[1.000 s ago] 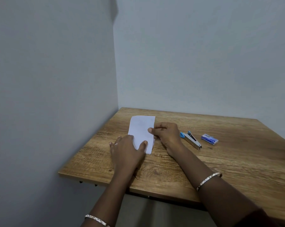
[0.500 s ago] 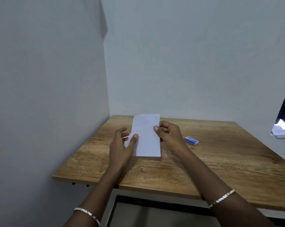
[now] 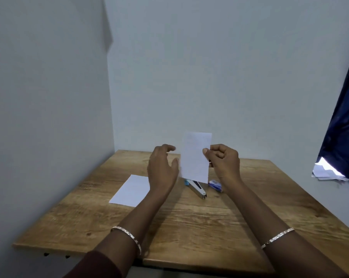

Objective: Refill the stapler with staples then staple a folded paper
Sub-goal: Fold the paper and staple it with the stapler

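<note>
At the centre of the frame I see the folded paper (image 3: 195, 156) held upright, off the surface, its lower edge hanging just above the stapler (image 3: 197, 189). My right hand (image 3: 224, 161) pinches the paper's right edge between thumb and curled fingers. My left hand (image 3: 162, 167) is spread with nothing in it, palm turned toward the paper's left edge, just beside it; I cannot tell whether the thumb touches the sheet. The stapler lies on the wooden surface (image 3: 189, 227) below the paper, blue end toward the wall, metal nose pointing toward the lower right. Just right of it sits a small blue staple box (image 3: 215, 185), partly behind my right wrist. Left of centre, a second white sheet (image 3: 131, 190) lies flat on the surface, partly covered by my left forearm. A bracelet (image 3: 129, 236) shows on the left wrist, another (image 3: 278, 237) on the right. At the right edge hangs a dark blue cloth (image 3: 344, 125).
</note>
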Available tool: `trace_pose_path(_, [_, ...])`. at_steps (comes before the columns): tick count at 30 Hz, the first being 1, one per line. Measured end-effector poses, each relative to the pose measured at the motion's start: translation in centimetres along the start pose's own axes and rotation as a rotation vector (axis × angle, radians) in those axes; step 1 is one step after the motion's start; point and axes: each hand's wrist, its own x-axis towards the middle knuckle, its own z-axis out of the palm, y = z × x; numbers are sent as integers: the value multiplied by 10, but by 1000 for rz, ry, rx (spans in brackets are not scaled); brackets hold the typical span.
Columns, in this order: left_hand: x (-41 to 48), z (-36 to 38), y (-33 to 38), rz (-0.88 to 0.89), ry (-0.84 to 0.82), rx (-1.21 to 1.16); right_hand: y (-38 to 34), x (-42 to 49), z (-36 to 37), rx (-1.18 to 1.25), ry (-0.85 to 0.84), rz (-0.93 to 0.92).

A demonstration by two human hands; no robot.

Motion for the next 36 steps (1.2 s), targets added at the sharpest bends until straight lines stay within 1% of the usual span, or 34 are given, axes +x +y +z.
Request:
trace_pose_path(2, [2, 17, 2, 75, -47, 2, 9, 7, 4, -20, 47, -14])
trace_pose_path(4, [5, 34, 2, 96, -110, -31, 17, 12, 8, -31, 67, -38])
trace_pose_path(6, [10, 47, 1, 52, -191, -120, 24, 16, 13, -40, 54, -81])
trace_pose_path(8, [12, 56, 0, -23, -288, -262, 31, 18, 17, -4, -3, -91])
trace_pose_path(9, [11, 59, -1, -58, -309, -333, 35, 18, 18, 28, -48, -74])
trace_pose_path(12, [8, 64, -4, -146, -278, -487, 47, 17, 20, 12, -167, -77])
trace_pose_path(15, [13, 66, -10, -235, -265, -542, 50, 18, 22, 35, -184, -58])
trace_pose_path(17, [16, 65, -14, -334, -232, -604, 48, 18, 23, 46, -126, -52])
trace_pose_path(18, [16, 65, -15, -411, -219, -674, 47, 17, 22, -5, -68, -83])
trace_pose_path(20, [14, 63, -15, -558, -248, -845, 47, 16, 19, -143, 53, -143])
trace_pose_path(22, [12, 64, -18, -634, -295, -944, 50, 18, 14, -188, 115, -111])
trace_pose_path(23, [12, 64, -20, -653, -308, -960, 51, 20, 10, -163, 102, -57])
trace_pose_path(24, [13, 64, -22, -665, -318, -968, 51, 23, 6, -88, 60, 19])
trace_pose_path(26, [14, 65, -26, -681, -345, -996, 52, 27, -1, 118, -83, 171])
trace_pose_path(27, [15, 65, -28, -680, -362, -1012, 53, 28, -3, 159, -144, 191])
trace_pose_path(29, [17, 64, -33, -671, -386, -1025, 57, 29, -4, 144, -192, 173])
trace_pose_path(31, [21, 63, -37, -666, -396, -1013, 59, 32, -4, 135, -187, 153])
trace_pose_path(36, [27, 58, -43, -591, -423, -855, 57, 35, -9, 158, -206, 139])
